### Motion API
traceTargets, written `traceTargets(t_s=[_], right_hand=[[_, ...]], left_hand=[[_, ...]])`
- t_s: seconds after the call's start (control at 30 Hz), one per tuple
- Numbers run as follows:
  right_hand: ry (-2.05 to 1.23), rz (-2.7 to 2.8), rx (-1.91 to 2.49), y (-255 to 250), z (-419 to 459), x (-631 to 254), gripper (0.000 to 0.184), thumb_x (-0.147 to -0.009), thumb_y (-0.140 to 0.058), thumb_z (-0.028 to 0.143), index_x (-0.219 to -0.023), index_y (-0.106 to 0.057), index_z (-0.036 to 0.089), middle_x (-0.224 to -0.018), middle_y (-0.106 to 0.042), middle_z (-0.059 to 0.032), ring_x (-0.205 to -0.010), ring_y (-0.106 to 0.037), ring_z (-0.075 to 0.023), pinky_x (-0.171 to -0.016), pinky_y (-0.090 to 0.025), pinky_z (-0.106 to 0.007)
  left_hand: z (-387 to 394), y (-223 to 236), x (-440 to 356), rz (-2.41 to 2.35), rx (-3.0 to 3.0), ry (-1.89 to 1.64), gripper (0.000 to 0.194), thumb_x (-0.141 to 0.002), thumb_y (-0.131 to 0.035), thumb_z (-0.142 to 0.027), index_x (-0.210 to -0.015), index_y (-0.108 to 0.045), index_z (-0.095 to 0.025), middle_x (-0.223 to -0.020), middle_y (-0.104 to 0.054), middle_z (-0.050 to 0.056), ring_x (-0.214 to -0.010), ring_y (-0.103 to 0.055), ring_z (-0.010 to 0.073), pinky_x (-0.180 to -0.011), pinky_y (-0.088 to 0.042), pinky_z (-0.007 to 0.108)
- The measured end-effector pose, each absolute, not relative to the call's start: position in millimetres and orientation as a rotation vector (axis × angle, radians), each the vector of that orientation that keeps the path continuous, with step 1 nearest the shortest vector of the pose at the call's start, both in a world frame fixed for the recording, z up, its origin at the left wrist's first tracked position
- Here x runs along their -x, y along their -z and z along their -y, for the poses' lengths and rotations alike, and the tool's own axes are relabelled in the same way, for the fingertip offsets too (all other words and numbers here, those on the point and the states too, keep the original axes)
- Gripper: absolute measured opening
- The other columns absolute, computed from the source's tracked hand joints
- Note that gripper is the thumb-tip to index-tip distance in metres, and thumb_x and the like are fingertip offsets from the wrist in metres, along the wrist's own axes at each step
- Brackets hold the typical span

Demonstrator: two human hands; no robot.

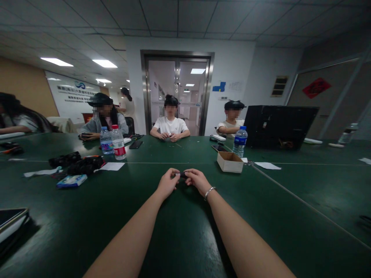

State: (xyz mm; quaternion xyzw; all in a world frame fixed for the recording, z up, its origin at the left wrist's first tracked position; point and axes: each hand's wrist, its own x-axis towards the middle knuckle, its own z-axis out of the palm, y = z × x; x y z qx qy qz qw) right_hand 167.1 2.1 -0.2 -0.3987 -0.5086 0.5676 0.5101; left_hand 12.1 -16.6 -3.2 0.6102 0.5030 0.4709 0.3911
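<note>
Both my hands meet over the middle of the green table (185, 227). Between them is a small dark object (182, 175), mostly covered by my fingers; its kind cannot be made out. My left hand (168, 181) pinches its left end between thumb and fingers. On the other end, my right hand (197, 180) has its fingertips closed, and a silver bracelet (210, 193) circles that wrist. Beyond my right hand stands an open cardboard box (230, 166), with a blue-capped water bottle (240, 141) behind it.
At left lie black gear (84, 164), a blue-and-white packet (72, 181) and paper (112, 166). Two bottles stand behind, one a red-capped bottle (118, 143). A black monitor-like panel (279, 127) rises at right. Several people sit around, including a person in a white shirt (170, 125) opposite.
</note>
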Motion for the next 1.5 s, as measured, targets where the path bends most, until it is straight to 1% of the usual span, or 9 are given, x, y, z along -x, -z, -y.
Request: traceTargets(t_s=[0.2,0.4,0.47,0.57,0.63,0.7,0.83,1.13,1.5], right_hand=[[-1.371,1.224,0.955,-2.8,1.2,-166.7,0.007,-0.077,-0.057,0.008,-0.083,-0.06,0.01,-0.067,-0.063,-0.0052,-0.046,-0.056,-0.0084,-0.042,-0.047,-0.015],[-1.375,1.233,0.947,-4.7,3.0,-166.4,0.007,-0.077,-0.056,0.008,-0.083,-0.059,0.01,-0.063,-0.062,-0.004,-0.046,-0.056,-0.0083,-0.043,-0.047,-0.014],[-1.375,1.229,0.948,-4.0,2.1,-166.6,0.007,-0.076,-0.057,0.008,-0.083,-0.06,0.01,-0.063,-0.062,-0.0039,-0.046,-0.056,-0.0084,-0.043,-0.047,-0.015],[-1.381,1.218,0.944,-2.2,0.2,-167.2,0.007,-0.076,-0.058,0.01,-0.082,-0.06,0.01,-0.062,-0.061,-0.0037,-0.046,-0.056,-0.009,-0.042,-0.048,-0.015],[-1.388,1.213,0.937,-1.2,-0.8,-167.7,0.007,-0.075,-0.06,0.01,-0.082,-0.061,0.011,-0.061,-0.061,-0.0033,-0.046,-0.056,-0.0091,-0.042,-0.047,-0.015],[-1.396,1.212,0.926,-0.5,-1.3,-168.1,0.007,-0.076,-0.06,0.011,-0.083,-0.061,0.011,-0.062,-0.061,-0.0034,-0.046,-0.056,-0.009,-0.042,-0.047,-0.015],[-1.402,1.214,0.926,0.0,-1.5,-167.9,0.008,-0.075,-0.06,0.011,-0.083,-0.061,0.01,-0.062,-0.061,-0.0037,-0.047,-0.057,-0.009,-0.043,-0.047,-0.015],[-1.399,1.246,0.92,-1.7,-0.1,-167.7,0.01,-0.073,-0.061,0.01,-0.083,-0.061,0.01,-0.065,-0.062,-0.0036,-0.047,-0.056,-0.0083,-0.043,-0.046,-0.015],[-1.394,1.257,0.894,-0.4,-0.6,-168.6,0.015,-0.07,-0.063,0.01,-0.085,-0.061,0.011,-0.06,-0.059,-0.0012,-0.048,-0.056,-0.0082,-0.044,-0.046,-0.014]], left_hand=[[15.8,4.0,-10.9,-1.274,-1.555,-1.161,0.029,-0.08,-0.047,-0.042,-0.084,-0.055,-0.015,-0.07,-0.056,0.003,-0.06,-0.053,0.0116,-0.044,-0.04,0.016],[15.7,3.4,-9.5,-1.344,-1.593,-1.118,0.041,-0.081,-0.041,-0.051,-0.077,-0.056,-0.013,-0.065,-0.056,0.004,-0.056,-0.054,0.0123,-0.049,-0.044,0.02],[16.4,3.1,-9.9,-1.344,-1.589,-1.123,0.04,-0.081,-0.041,-0.05,-0.079,-0.056,-0.013,-0.067,-0.057,0.004,-0.056,-0.054,0.012,-0.048,-0.044,0.02],[18.1,2.4,-10.6,-1.289,-1.57,-1.2,0.03,-0.08,-0.049,-0.041,-0.096,-0.054,-0.016,-0.086,-0.058,0.006,-0.06,-0.055,0.0109,-0.044,-0.042,0.016],[19.7,1.6,-10.5,-1.227,-1.585,-1.246,0.034,-0.076,-0.056,-0.032,-0.107,-0.05,-0.021,-0.101,-0.055,0.007,-0.064,-0.056,0.0101,-0.043,-0.04,0.014],[21.1,0.7,-9.8,-1.181,-1.626,-1.243,0.034,-0.074,-0.058,-0.027,-0.107,-0.05,-0.022,-0.106,-0.053,0.007,-0.068,-0.056,0.0104,-0.043,-0.04,0.013],[20.9,1.1,-9.2,-1.174,-1.627,-1.231,0.024,-0.077,-0.054,-0.028,-0.099,-0.054,-0.019,-0.099,-0.054,0.007,-0.067,-0.055,0.0105,-0.043,-0.041,0.013],[16.9,3.9,-10.5,-1.199,-1.611,-1.242,0.022,-0.081,-0.047,-0.036,-0.093,-0.053,-0.019,-0.071,-0.052,0.0,-0.056,-0.051,0.0089,-0.04,-0.038,0.013],[12.5,9.0,-7.6,-1.215,-1.586,-1.24,0.023,-0.075,-0.058,-0.03,-0.094,-0.057,-0.016,-0.079,-0.057,0.004,-0.063,-0.054,0.0112,-0.042,-0.042,0.014]])
